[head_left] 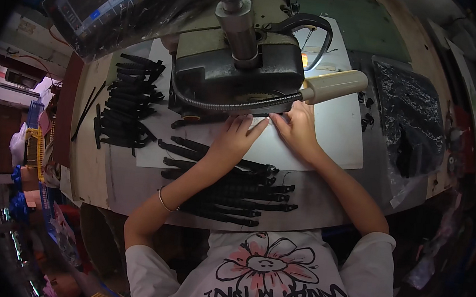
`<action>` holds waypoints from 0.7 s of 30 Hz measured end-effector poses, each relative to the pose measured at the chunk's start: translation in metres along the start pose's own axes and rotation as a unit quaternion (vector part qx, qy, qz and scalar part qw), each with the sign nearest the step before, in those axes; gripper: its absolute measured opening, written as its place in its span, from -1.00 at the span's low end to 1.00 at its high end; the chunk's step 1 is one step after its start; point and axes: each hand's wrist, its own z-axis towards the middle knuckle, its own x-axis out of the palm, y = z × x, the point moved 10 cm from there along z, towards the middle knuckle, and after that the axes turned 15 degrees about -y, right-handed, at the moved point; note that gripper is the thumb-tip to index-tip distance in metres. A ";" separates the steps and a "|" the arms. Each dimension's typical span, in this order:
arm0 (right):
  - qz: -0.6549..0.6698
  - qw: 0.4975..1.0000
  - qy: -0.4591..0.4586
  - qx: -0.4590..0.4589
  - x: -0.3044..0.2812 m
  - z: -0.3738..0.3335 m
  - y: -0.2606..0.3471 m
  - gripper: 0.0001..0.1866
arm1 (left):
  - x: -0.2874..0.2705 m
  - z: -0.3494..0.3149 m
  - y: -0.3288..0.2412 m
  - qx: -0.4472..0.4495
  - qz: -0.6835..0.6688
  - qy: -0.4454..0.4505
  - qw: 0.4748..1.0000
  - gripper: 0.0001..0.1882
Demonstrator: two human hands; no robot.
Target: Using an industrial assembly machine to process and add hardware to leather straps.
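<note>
Two bare hands meet at the near edge of one sewing machine (239, 74). A dark strip (260, 115) shows at that edge, between the fingertips of the left hand (236, 140) and the thumb of the right hand (298, 128); the machine hides most of it. The left fingers point forward, thumb spread; the right fingers curl past the thumb. Whether either set grips the strip, I cannot tell.

Two groups of black straps lie on the surface (118, 177): one pile (131, 101) left of the machine, another (228, 190) on its near side, partly under the left forearm. Both overlap too much for an exact count. One white sheet (336, 141) extends beneath the machine, one pale lamp (338, 86) juts from its right, and one plastic bag (405, 107) lies farther right of it.
</note>
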 end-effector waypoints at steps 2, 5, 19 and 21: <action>0.003 1.000 -0.006 -0.004 -0.002 0.001 0.002 -0.93 | -0.002 0.000 -0.004 0.011 0.020 -0.004 1.000 -0.49; 0.005 1.000 0.016 -0.005 0.001 0.002 -0.001 -0.94 | -0.003 0.001 -0.008 0.021 0.047 0.002 0.999 -0.47; 0.010 0.998 0.034 -0.049 0.006 0.002 -0.002 -0.90 | 0.000 0.003 -0.006 -0.007 0.024 0.004 1.000 -0.47; 0.011 0.998 0.032 -0.052 0.006 0.002 -0.002 -0.89 | 0.000 0.004 -0.007 -0.008 0.024 0.001 1.000 -0.48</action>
